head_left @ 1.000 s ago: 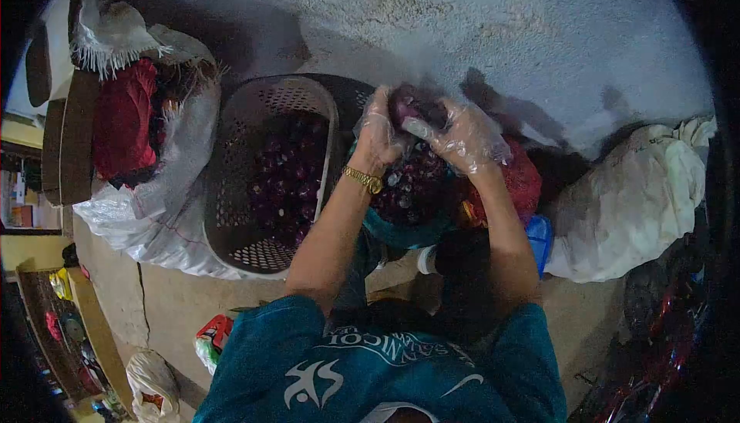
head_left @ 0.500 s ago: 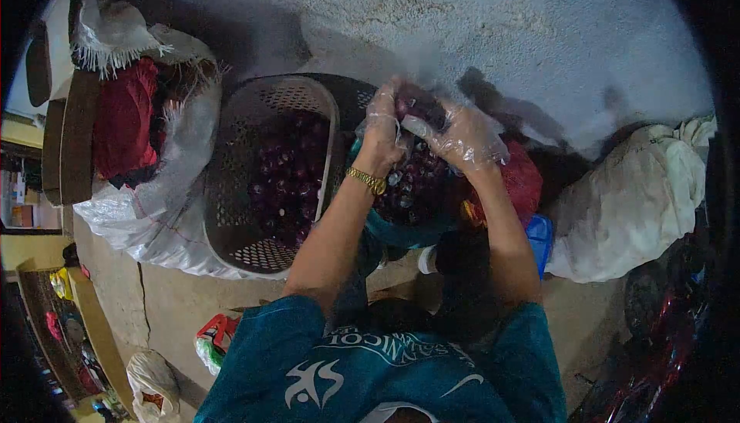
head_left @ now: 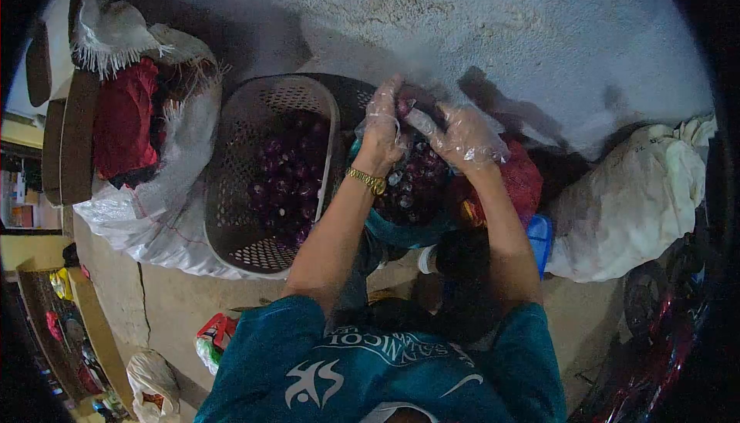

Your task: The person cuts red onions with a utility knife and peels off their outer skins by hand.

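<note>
Both hands wear clear plastic gloves and are raised over a teal tub of red onions. My left hand, with a gold watch at its wrist, is closed around a small purple-red onion. Opposite it, my right hand has its thumb stretched toward that onion and its fingers apart from the thumb. Whether the thumb touches the onion is unclear. Left of the tub, a grey perforated plastic basket contains more red onions.
White woven sacks stand left of the basket, one with red netting on top. To the right are a red mesh bag, a blue plastic item and a large pale sack. A rough wall rises behind.
The dark purple bulk that filled the space between my hands no longer shows there; a small onion remains by my left fingers. My right thumb and fingers now show apart.
</note>
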A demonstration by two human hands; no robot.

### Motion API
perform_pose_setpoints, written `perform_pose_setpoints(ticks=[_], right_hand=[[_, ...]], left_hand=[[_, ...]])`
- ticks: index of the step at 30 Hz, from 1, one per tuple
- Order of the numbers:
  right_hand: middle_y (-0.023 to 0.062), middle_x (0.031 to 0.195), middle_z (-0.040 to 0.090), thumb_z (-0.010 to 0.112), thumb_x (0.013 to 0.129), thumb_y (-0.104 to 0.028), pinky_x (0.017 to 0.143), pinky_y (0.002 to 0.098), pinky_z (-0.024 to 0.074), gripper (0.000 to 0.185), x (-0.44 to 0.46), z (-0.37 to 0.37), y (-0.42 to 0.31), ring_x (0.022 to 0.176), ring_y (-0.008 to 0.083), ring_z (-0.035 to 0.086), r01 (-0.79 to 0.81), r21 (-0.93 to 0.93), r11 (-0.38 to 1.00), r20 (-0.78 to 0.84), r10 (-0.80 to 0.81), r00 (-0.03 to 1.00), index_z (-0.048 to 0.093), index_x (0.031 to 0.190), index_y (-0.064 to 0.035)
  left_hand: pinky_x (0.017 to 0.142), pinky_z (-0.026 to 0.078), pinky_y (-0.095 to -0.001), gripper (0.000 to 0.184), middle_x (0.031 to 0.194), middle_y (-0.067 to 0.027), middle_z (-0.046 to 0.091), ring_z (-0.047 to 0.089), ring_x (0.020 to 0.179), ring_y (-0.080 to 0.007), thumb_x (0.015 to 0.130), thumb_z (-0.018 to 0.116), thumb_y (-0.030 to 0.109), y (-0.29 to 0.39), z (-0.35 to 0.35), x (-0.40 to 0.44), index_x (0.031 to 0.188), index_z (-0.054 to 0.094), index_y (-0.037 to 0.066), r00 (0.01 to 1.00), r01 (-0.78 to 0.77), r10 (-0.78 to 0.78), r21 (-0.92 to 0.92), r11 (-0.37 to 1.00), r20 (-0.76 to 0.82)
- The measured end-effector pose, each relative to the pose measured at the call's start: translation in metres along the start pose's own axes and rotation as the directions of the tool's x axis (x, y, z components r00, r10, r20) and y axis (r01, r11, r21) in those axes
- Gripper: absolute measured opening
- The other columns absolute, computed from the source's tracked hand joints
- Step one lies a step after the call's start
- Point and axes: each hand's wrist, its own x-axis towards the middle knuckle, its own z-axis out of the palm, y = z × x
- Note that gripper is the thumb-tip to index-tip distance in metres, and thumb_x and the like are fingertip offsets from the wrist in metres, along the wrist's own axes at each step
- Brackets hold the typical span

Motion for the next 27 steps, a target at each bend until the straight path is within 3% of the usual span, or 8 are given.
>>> perform_pose_setpoints(ticks=[2, 4, 13, 17, 19, 22, 26, 27], right_hand=[[0.0213, 0.076, 0.065, 0.060, 0.079, -0.059, 0.065, 0.0432, 0.0479, 0.058, 0.000, -0.001, -0.002, 0.075, 0.0394, 0.064, 0.002, -0.054, 0.999, -0.008, -0.003, 1.000, 0.067, 0.089, -0.0027], [0.0286, 0.072, 0.059, 0.057, 0.080, -0.058, 0.062, 0.0480, 0.0458, 0.063, -0.001, -0.004, -0.005, 0.070, 0.0453, 0.059, -0.035, -0.053, 0.998, 0.021, 0.036, 0.999, 0.065, 0.090, 0.0030], [0.0275, 0.073, 0.061, 0.053, 0.083, -0.057, 0.062, 0.0474, 0.0469, 0.060, -0.004, -0.004, -0.002, 0.070, 0.0439, 0.060, 0.045, -0.122, 0.992, -0.047, -0.051, 0.998, 0.066, 0.093, 0.0001], [0.0267, 0.075, 0.061, 0.052, 0.083, -0.058, 0.062, 0.0463, 0.0475, 0.059, -0.001, 0.005, 0.012, 0.071, 0.0425, 0.060, 0.077, -0.177, 0.981, 0.014, -0.076, 0.997, 0.067, 0.093, -0.0016], [0.0254, 0.077, 0.063, 0.053, 0.081, -0.061, 0.064, 0.0454, 0.0480, 0.061, -0.001, 0.006, 0.012, 0.073, 0.0412, 0.061, 0.095, -0.362, 0.927, 0.004, -0.100, 0.995, 0.068, 0.093, -0.0032], [0.0240, 0.077, 0.063, 0.054, 0.080, -0.063, 0.065, 0.0446, 0.0484, 0.062, -0.005, -0.009, -0.005, 0.074, 0.0399, 0.062, 0.042, -0.294, 0.955, 0.060, -0.026, 0.998, 0.067, 0.093, -0.0034], [0.0224, 0.076, 0.064, 0.055, 0.079, -0.064, 0.067, 0.0443, 0.0489, 0.061, -0.006, -0.012, -0.007, 0.074, 0.0388, 0.062, 0.072, -0.273, 0.959, 0.149, -0.031, 0.988, 0.067, 0.092, -0.0054], [0.0211, 0.073, 0.063, 0.055, 0.079, -0.062, 0.065, 0.0448, 0.0493, 0.059, -0.007, -0.008, -0.003, 0.072, 0.0383, 0.062, 0.132, -0.300, 0.945, 0.143, -0.093, 0.985, 0.067, 0.084, -0.0048]], left_hand=[[0.063, 0.045, -0.0265, 0.020, 0.074, 0.0012, 0.047, 0.049, 0.069, -0.0122, 0.089, 0.058, 0.032, 0.000, 0.000, -0.001, 0.091, 0.056, 0.012, 1.000, -0.009, 0.008, -0.013, 1.000, -0.028], [0.065, 0.046, -0.0264, 0.021, 0.076, 0.0013, 0.051, 0.050, 0.069, -0.0122, 0.088, 0.059, 0.031, 0.002, 0.001, -0.004, 0.093, 0.058, 0.011, 0.999, -0.027, 0.027, 0.005, 1.000, 0.034], [0.062, 0.048, -0.0260, 0.018, 0.084, 0.0010, 0.058, 0.054, 0.072, -0.0108, 0.086, 0.064, 0.025, 0.009, 0.002, -0.009, 0.095, 0.061, 0.010, 0.992, 0.095, -0.096, 0.019, 0.995, 0.078], [0.066, 0.050, -0.0268, 0.018, 0.088, -0.0002, 0.060, 0.057, 0.076, -0.0117, 0.087, 0.063, 0.023, 0.004, -0.003, -0.005, 0.098, 0.061, 0.009, 0.993, 0.112, -0.110, -0.027, 0.993, 0.049], [0.069, 0.051, -0.0268, 0.017, 0.093, -0.0016, 0.062, 0.059, 0.081, -0.0123, 0.089, 0.059, 0.021, 0.006, 0.001, -0.012, 0.099, 0.061, 0.008, 0.996, 0.053, -0.050, -0.031, 0.998, 0.070], [0.073, 0.052, -0.0273, 0.017, 0.097, -0.0038, 0.063, 0.060, 0.085, -0.0141, 0.090, 0.056, 0.019, 0.013, 0.003, -0.020, 0.101, 0.061, 0.007, 0.995, 0.044, -0.054, 0.110, 0.993, 0.089], [0.075, 0.052, -0.0286, 0.019, 0.099, -0.0053, 0.063, 0.061, 0.088, -0.0159, 0.091, 0.054, 0.019, 0.011, -0.004, -0.016, 0.103, 0.060, 0.006, 0.993, 0.079, -0.087, 0.099, 0.992, 0.078], [0.076, 0.052, -0.0296, 0.020, 0.099, -0.0062, 0.063, 0.061, 0.089, -0.0167, 0.092, 0.053, 0.021, 0.012, -0.005, -0.013, 0.103, 0.060, 0.005, 0.997, 0.048, -0.052, 0.080, 0.996, 0.055]])
